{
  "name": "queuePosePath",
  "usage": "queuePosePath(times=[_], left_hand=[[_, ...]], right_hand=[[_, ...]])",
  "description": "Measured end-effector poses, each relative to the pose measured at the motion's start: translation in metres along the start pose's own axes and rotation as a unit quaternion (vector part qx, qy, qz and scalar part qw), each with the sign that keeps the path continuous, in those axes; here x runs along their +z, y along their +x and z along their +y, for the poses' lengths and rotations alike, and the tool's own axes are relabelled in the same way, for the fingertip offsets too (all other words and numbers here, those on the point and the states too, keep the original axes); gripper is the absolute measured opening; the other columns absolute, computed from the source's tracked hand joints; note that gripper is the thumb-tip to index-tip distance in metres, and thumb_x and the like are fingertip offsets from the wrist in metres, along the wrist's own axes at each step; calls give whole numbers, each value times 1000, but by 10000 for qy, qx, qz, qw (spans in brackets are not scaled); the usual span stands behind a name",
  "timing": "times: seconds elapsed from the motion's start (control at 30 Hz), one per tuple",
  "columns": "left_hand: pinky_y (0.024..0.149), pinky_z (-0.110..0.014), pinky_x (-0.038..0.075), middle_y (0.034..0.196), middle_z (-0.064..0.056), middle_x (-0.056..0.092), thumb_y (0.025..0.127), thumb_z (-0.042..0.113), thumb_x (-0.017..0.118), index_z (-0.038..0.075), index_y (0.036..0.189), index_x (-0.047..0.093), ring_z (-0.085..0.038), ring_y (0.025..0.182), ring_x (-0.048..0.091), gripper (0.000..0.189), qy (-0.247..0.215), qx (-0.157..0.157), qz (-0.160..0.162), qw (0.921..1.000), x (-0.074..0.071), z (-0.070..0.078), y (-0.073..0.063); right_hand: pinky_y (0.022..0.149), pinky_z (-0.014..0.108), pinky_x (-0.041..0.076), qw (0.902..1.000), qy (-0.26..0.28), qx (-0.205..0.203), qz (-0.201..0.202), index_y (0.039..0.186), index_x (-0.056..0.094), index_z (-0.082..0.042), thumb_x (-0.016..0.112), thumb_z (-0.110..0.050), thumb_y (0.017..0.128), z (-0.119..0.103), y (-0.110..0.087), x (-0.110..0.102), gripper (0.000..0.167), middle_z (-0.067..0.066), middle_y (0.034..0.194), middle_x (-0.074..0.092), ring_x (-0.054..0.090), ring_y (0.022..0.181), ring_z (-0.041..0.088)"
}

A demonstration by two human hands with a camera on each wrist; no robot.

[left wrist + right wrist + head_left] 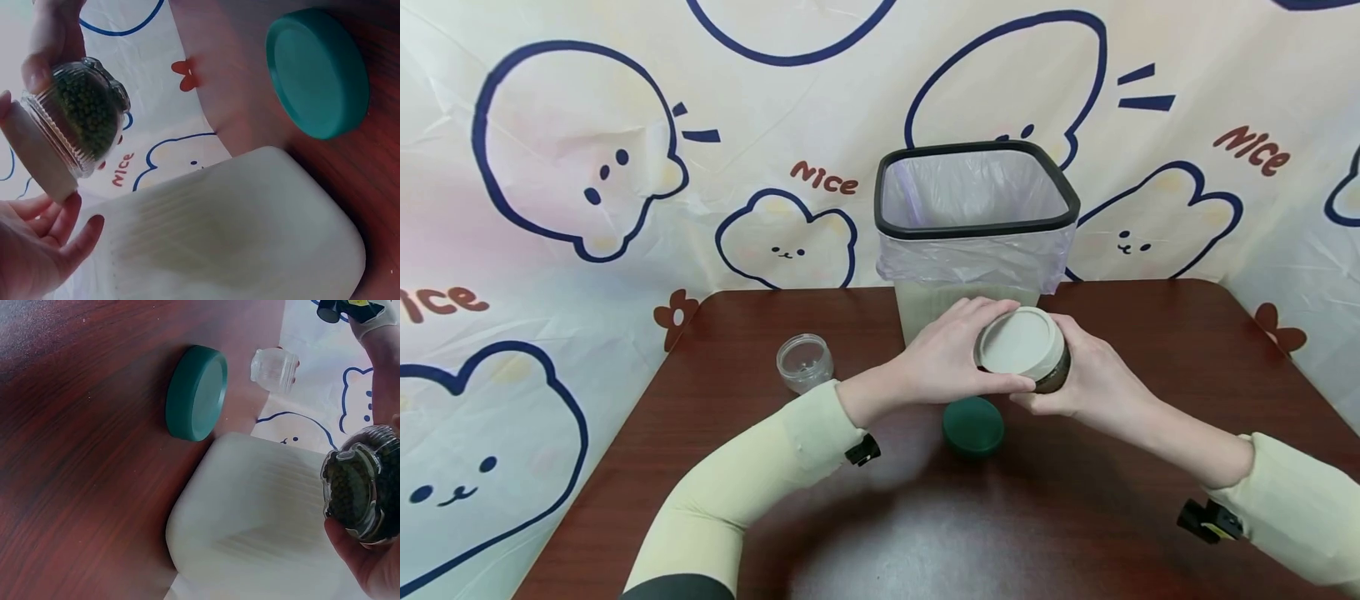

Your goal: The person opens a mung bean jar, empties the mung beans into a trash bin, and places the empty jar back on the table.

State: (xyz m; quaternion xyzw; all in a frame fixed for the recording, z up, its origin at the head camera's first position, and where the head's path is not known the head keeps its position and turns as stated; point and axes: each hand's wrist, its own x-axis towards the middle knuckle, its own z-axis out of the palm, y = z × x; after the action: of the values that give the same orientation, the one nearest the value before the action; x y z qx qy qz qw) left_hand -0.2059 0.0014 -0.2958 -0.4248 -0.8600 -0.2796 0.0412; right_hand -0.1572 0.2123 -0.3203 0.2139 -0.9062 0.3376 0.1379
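Both hands hold a clear ribbed jar (87, 112) full of small dark green beads or beans, raised over the table. It wears an off-white screw lid (1021, 342), tilted towards me in the head view. My left hand (947, 350) has its thumb and fingers around the lid's side. From the right, my right hand (1101, 375) grips the jar's glass body, its thumb near the base (353, 487) in the right wrist view. Below the hands lies a round green lid (973, 427). An open clear jar (805, 362) stands on the left, by the left forearm.
Behind the hands stands a pale waste bin (917, 304) with a black rim (977, 230) and a translucent liner (970, 258). The brown wooden table (1075, 517) backs onto a printed cloth (775, 125), which also rises along both sides.
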Motion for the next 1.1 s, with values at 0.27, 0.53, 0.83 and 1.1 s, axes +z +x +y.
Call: queuePosePath(times=[0.27, 0.53, 0.83, 1.1], left_hand=[[95, -25, 38, 136, 0, 48, 78, 43, 80, 11, 146, 41, -11, 121, 40, 85, -482, 620, -238, 9966, -5, -13, 1], [96, -22, 36, 138, 0, 47, 76, 40, 82, 11, 147, 40, -9, 122, 39, 87, -617, 777, -425, 9942, -9, -17, 2], [93, -22, 36, 140, 0, 47, 80, 38, 80, 10, 149, 36, -10, 120, 39, 86, -637, 938, -573, 9919, -8, -16, 1], [92, -23, 38, 139, -1, 47, 83, 45, 75, 9, 147, 38, -10, 120, 39, 83, -235, 1100, -463, 9926, -7, -16, 0]], right_hand=[[78, 47, 49, 10000, -56, -23, 49, 132, 44, 2, 89, -21, 66, -1, -1, 0, 83, 15, 113, 60, 60, 96, 28], [78, 47, 50, 9999, -36, -103, -31, 132, 43, 2, 90, -21, 65, 0, -1, 2, 84, 16, 114, 60, 60, 97, 29], [77, 46, 50, 10000, -41, 7, -91, 132, 44, 1, 90, -21, 64, 1, -2, 3, 85, 14, 113, 60, 60, 96, 27], [77, 45, 50, 9999, -103, 25, -61, 132, 45, 1, 91, -22, 64, 0, -4, 4, 85, 13, 110, 62, 61, 94, 25]])
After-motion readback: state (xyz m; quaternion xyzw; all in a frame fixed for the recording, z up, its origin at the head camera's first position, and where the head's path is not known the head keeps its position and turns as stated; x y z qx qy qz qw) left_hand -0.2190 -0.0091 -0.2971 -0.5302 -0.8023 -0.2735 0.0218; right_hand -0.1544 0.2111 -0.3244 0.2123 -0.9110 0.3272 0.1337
